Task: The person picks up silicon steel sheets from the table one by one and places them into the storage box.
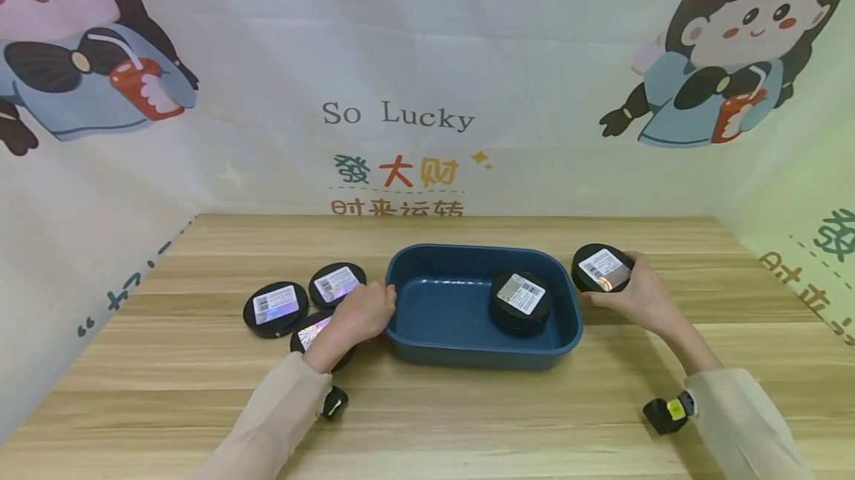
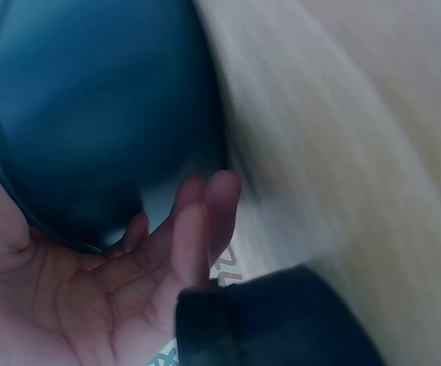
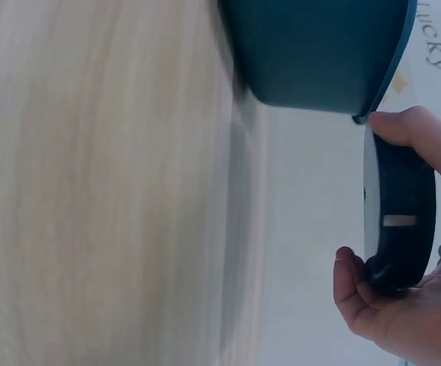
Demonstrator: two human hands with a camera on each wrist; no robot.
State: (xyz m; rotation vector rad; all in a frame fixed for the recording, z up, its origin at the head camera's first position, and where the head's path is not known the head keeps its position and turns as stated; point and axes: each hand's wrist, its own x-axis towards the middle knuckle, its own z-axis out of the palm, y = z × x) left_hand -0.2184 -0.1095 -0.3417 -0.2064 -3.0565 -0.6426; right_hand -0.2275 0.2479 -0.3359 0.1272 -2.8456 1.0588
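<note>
A dark blue rectangular bin [image 1: 441, 317] stands on the wooden table, with black round labelled tins [image 1: 522, 297] at the right end inside it. My left hand [image 1: 364, 311] grips the bin's left end at the rim; in the left wrist view the hand [image 2: 91, 297] lies against that end wall. To the right of the bin, my right hand [image 1: 637, 294] holds another black round tin [image 1: 603, 268] between thumb and fingers, label upward. The right wrist view shows this tin [image 3: 403, 213] raised off the table, beside the bin wall [image 3: 320, 53].
Left of the bin lie three black round tins [image 1: 275, 309], the nearest partly covered by my left hand and wrist. A printed cloth [image 1: 401, 42] hangs behind the table [image 1: 467, 421] and along its sides. Dark wrist cameras [image 1: 664, 416] sit under both sleeves.
</note>
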